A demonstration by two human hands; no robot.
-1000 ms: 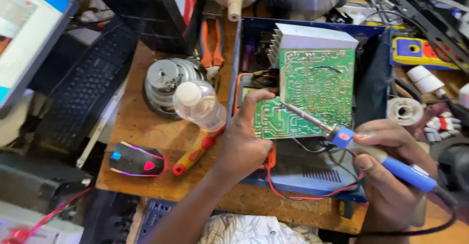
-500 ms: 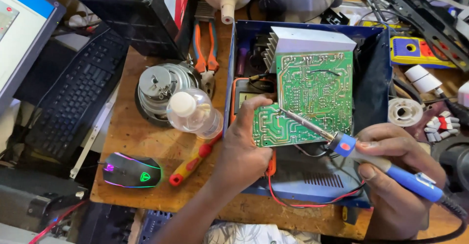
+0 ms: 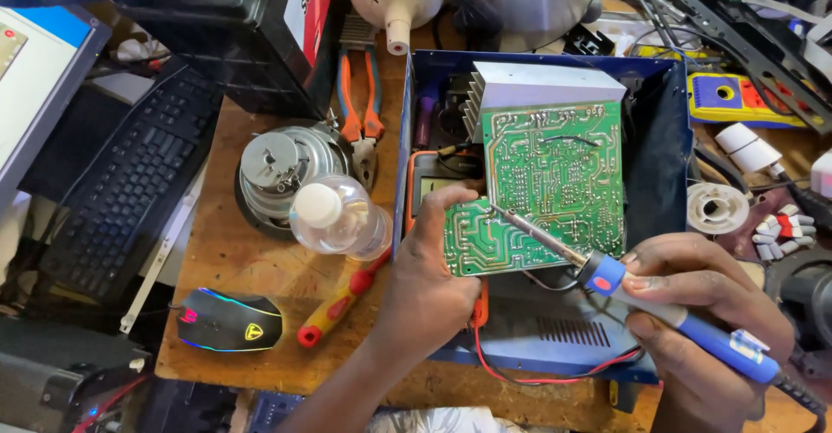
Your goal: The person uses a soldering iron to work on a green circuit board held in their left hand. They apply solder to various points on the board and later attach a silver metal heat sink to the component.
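Observation:
A green circuit board (image 3: 555, 173) with a finned metal heat sink (image 3: 546, 86) stands tilted inside an open blue metal case (image 3: 667, 147). My left hand (image 3: 433, 268) grips the board's lower left corner. My right hand (image 3: 702, 312) holds a blue-handled soldering iron (image 3: 676, 320), whose thin tip touches the solder side of the board near its lower left part. An orange multimeter (image 3: 429, 182) lies under the board, mostly hidden by it and my left hand.
On the wooden bench left of the case: a clear plastic bottle (image 3: 334, 216), a round metal motor part (image 3: 282, 164), orange pliers (image 3: 360, 95), a red-yellow screwdriver (image 3: 338, 303), a lit mouse (image 3: 230, 320), a black keyboard (image 3: 130, 190). A solder spool (image 3: 718, 208) lies at right.
The view has shifted slightly. The iron's tip has stayed on the lower left of the board; both hands keep their grips.

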